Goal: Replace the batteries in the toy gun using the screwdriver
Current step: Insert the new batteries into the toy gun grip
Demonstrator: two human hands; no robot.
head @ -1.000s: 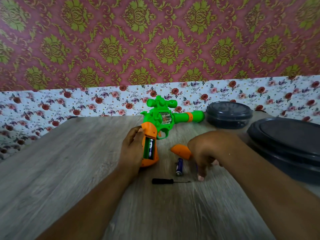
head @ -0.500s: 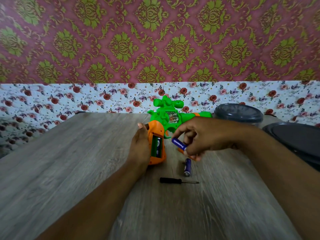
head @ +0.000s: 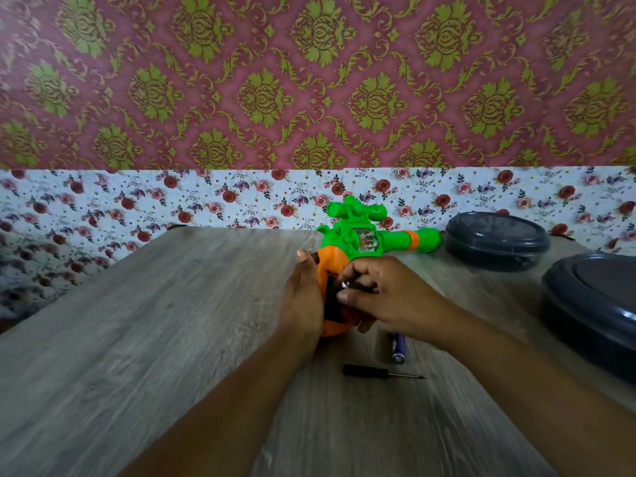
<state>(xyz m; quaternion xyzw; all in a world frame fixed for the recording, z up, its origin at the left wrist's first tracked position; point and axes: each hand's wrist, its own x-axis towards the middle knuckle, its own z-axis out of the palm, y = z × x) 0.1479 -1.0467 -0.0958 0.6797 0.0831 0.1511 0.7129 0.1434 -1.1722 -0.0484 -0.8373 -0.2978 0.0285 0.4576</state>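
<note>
Battery point(head: 348, 284) pinched in right hand point(head: 389, 297) at toy gun point(head: 361, 241) grip bay, left hand point(head: 303, 301) gripping grip; next: seat w/ polarity right, then 2nd batt point(head: 398, 347).

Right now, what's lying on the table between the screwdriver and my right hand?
In the head view, one loose purple battery lies between the screwdriver and the right hand.

Green plastic toy gun point(head: 347, 235), orange grip between both hands, orange band on barrel. Purple cylindrical battery point(head: 398, 347) and black-handled screwdriver point(head: 382, 372) below right hand point(head: 389, 297). Grey wood-grain table point(head: 155, 339). Dark grey round lidded containers point(head: 495, 241) to its right.
</note>
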